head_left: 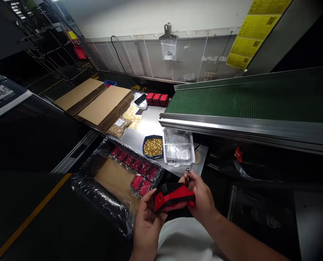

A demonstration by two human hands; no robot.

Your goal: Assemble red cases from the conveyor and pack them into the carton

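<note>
A red and black plastic part [175, 197] is held low in front of my body. My left hand [147, 221] grips its left end, fingers and thumb around the edge. At the other end my right hand [203, 197] closes against the part. A small metal tool [188, 176] sticks up between the right thumb and fingers; its exact kind is unclear. Just beyond the hands is a white tray [165, 152] with clear plastic bags in it. Beside it stands a dark blue bin [144, 146] full of small brass-coloured pieces [154, 146].
A plastic-lined black crate [96, 195] at left holds several red parts [137, 182] and cardboard. Flat cardboard stacks [107, 105], a bag of brass pieces [118, 127], sticker sheets [135, 121] and stacked red boxes [157, 99] lie behind. A green conveyor [232, 99] runs off right.
</note>
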